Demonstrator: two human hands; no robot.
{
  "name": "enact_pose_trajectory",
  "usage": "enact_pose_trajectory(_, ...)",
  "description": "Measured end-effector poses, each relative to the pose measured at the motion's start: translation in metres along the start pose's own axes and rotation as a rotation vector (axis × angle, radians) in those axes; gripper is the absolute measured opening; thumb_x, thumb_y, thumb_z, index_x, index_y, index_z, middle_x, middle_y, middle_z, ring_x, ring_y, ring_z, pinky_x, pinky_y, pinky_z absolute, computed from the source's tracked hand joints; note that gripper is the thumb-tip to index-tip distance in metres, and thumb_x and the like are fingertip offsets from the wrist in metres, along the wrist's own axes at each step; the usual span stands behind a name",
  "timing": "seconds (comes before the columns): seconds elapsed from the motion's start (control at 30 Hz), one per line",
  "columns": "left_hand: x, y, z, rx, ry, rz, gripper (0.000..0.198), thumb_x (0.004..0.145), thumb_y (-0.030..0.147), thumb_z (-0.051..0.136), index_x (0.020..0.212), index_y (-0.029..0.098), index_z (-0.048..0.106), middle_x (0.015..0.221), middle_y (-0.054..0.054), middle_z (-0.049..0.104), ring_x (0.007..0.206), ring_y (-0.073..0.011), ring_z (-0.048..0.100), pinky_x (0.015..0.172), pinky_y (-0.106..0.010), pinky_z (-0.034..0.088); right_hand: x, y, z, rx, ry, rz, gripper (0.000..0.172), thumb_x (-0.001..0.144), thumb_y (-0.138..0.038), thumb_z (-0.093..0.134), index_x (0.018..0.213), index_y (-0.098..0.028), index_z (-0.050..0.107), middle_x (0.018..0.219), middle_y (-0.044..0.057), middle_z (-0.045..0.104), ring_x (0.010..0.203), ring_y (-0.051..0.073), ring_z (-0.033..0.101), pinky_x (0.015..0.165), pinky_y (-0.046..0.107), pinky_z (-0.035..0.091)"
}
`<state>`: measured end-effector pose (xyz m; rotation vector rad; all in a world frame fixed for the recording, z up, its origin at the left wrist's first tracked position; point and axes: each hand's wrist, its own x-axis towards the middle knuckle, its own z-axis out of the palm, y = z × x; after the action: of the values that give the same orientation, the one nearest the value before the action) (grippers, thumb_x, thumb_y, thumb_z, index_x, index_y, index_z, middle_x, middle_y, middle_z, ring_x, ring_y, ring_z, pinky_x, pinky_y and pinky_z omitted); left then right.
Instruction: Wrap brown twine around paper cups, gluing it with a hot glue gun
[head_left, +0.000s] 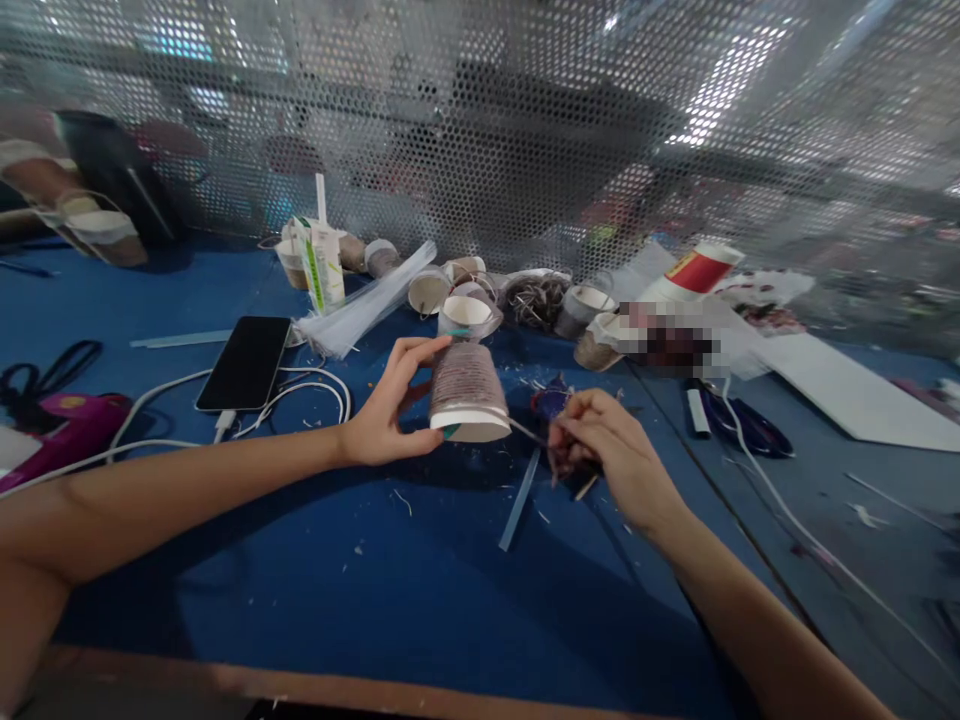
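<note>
My left hand point(401, 405) grips a paper cup point(470, 385) by its base and rim, thumb and fingers at opposite ends. Greyish-mauve yarn is wound round the cup's side, and its white end faces me. From the cup a strand of yarn point(527, 432) runs to my right hand point(604, 445), whose fingers are pinched on it. Just behind those fingers lies a small dark blue-purple bundle point(551, 397), partly hidden. A translucent glue stick point(520, 500) rests on the table below the strand.
Several small cups with wire handles point(466, 312) stand along the perforated metal screen point(420, 130). At left are a phone point(246, 362) on a white cable, a magenta glue gun point(75, 430) and a drink carton point(321, 262). Dark-handled scissors point(750, 425) lie at right.
</note>
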<state>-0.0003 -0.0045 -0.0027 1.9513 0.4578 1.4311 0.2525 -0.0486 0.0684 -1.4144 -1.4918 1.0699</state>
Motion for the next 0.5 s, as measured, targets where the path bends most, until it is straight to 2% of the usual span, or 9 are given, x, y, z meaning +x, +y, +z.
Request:
enact_pose_trajectory(0.07,0.001,-0.003,-0.001,-0.057,0.014,-0.009,0.076,0.079,0.051,0.070,0.146,0.036,0.036,0.127,-0.007,0.033,0.116,-0.0249,0.047,0.098,-0.044,0.056,0.008,0.008,-0.011,-0.079,0.243,-0.079,0.017,0.071,-0.026,0.064,0.077,-0.023,0.049,0.074,0.001,0.064,0.065,0.016,0.061,0.054,0.028,0.051)
enact_pose_trajectory(0.13,0.001,-0.005,-0.002,-0.093,0.017,-0.042,0.074,0.079,0.054,0.069,0.144,0.037,0.038,0.126,-0.006,0.034,0.115,-0.0245,0.048,0.098,-0.044,0.056,0.016,0.013,-0.023,-0.104,0.438,-0.154,0.020,0.065,-0.021,0.065,0.078,-0.024,0.051,0.084,0.004,0.065,0.077,0.020,0.062,0.065,0.034,0.053)
enact_pose_trajectory(0.2,0.001,-0.006,-0.002,-0.094,0.025,-0.090,0.070,0.079,0.053,0.070,0.142,0.038,0.040,0.126,-0.006,0.035,0.116,-0.0248,0.049,0.099,-0.045,0.055,0.019,0.015,-0.030,-0.054,0.523,-0.231,0.026,0.061,-0.017,0.065,0.081,-0.025,0.049,0.093,0.006,0.064,0.088,0.023,0.063,0.078,0.041,0.053)
enact_pose_trajectory(0.27,0.001,-0.005,-0.001,-0.034,0.047,-0.139,0.071,0.077,0.047,0.073,0.140,0.037,0.041,0.127,-0.006,0.036,0.118,-0.0257,0.049,0.100,-0.046,0.055,0.017,0.013,-0.028,0.047,0.517,-0.354,0.031,0.060,-0.016,0.063,0.084,-0.027,0.046,0.102,0.006,0.064,0.103,0.025,0.063,0.091,0.045,0.051)
enact_pose_trajectory(0.33,0.002,-0.002,-0.001,0.062,0.056,-0.166,0.075,0.074,0.038,0.076,0.140,0.035,0.041,0.130,-0.008,0.036,0.122,-0.0269,0.049,0.102,-0.048,0.055,0.009,0.008,-0.018,0.126,0.382,-0.489,0.032,0.058,-0.016,0.058,0.086,-0.027,0.046,0.111,0.006,0.066,0.116,0.027,0.061,0.101,0.048,0.047)
enact_pose_trajectory(0.37,0.002,-0.001,-0.001,0.107,0.047,-0.164,0.077,0.073,0.034,0.077,0.140,0.034,0.041,0.131,-0.008,0.037,0.124,-0.0276,0.048,0.103,-0.048,0.054,0.002,0.006,-0.011,0.130,0.221,-0.525,0.032,0.059,-0.015,0.056,0.088,-0.026,0.048,0.116,0.008,0.067,0.121,0.029,0.059,0.104,0.051,0.045)
enact_pose_trajectory(0.43,0.003,0.002,-0.002,0.164,0.010,-0.135,0.079,0.071,0.029,0.078,0.141,0.031,0.041,0.132,-0.010,0.039,0.127,-0.0285,0.048,0.104,-0.049,0.053,-0.011,0.003,0.003,0.077,-0.105,-0.486,0.030,0.063,-0.012,0.055,0.089,-0.025,0.051,0.120,0.008,0.068,0.122,0.030,0.059,0.103,0.053,0.045)
enact_pose_trajectory(0.5,0.004,0.004,-0.003,0.193,-0.025,-0.095,0.081,0.070,0.027,0.079,0.142,0.030,0.041,0.131,-0.010,0.041,0.127,-0.0291,0.049,0.106,-0.049,0.052,-0.021,0.004,0.012,-0.017,-0.286,-0.465,0.026,0.068,-0.011,0.053,0.090,-0.026,0.052,0.119,0.007,0.068,0.120,0.030,0.059,0.098,0.053,0.046)
